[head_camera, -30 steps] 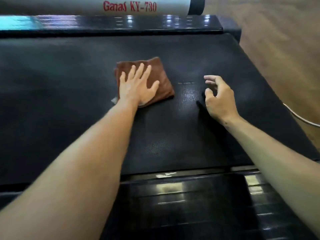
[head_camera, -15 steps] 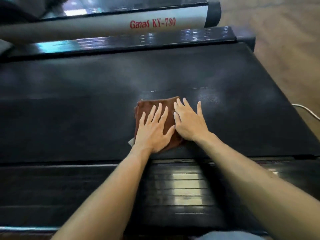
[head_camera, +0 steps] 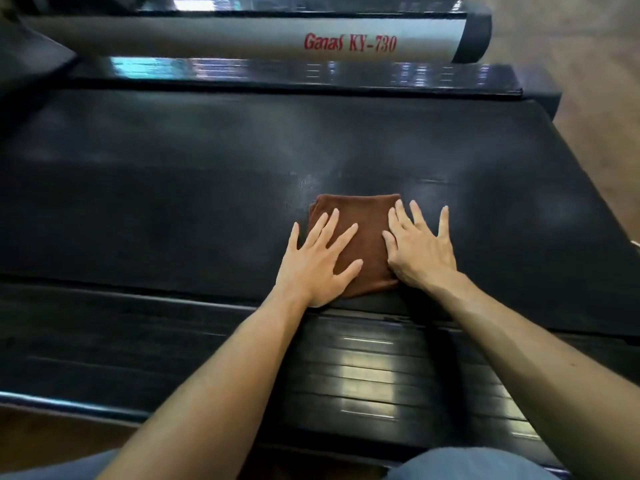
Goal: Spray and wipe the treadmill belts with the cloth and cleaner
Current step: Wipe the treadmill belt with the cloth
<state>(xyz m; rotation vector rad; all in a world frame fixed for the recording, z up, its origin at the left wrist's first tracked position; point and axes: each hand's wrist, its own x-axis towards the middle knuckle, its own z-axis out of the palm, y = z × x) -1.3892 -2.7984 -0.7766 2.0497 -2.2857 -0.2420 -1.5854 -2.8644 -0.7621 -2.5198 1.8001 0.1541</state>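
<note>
A folded brown cloth (head_camera: 363,233) lies flat on the black treadmill belt (head_camera: 173,188), close to the belt's near edge. My left hand (head_camera: 317,263) presses on the cloth's left side with straight, spread fingers. My right hand (head_camera: 420,249) lies flat on the cloth's right side, its outer fingers reaching onto the belt. A faint damp sheen shows on the belt just beyond the cloth. No cleaner bottle is in view.
A ribbed black side rail (head_camera: 363,368) runs along the near edge of the belt. Beyond the belt lies a grey frame bar (head_camera: 242,36) with red lettering. Wooden floor (head_camera: 595,109) shows at the right, with a thin white cable (head_camera: 634,244) on it.
My left hand dragged the cloth from mid-belt toward the near edge. My right hand came down from hovering above the belt and now lies flat on the cloth beside the left hand.
</note>
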